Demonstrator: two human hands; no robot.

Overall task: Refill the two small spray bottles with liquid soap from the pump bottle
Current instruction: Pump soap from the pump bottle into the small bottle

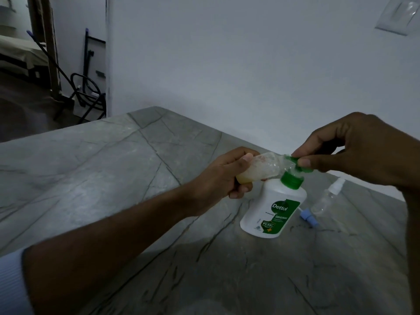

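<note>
My left hand (223, 176) grips a small clear bottle (263, 167) lying almost sideways, with yellowish liquid and foam inside. Its mouth points right, over the green collar of the white Dettol soap bottle (275, 208), which stands upright on the grey stone counter (113, 173). My right hand (354, 151) pinches a green cap piece (302, 165) right at the small bottle's mouth. A second clear spray bottle (327, 196) with a white sprayer lies to the right of the soap bottle. A blue spray head (309, 218) lies on the counter between them.
A white wall runs behind the counter, close to the bottles. The counter's left edge drops off toward a dark doorway with a metal stand and cables (91, 94). A switch plate (400, 17) is on the wall at the upper right.
</note>
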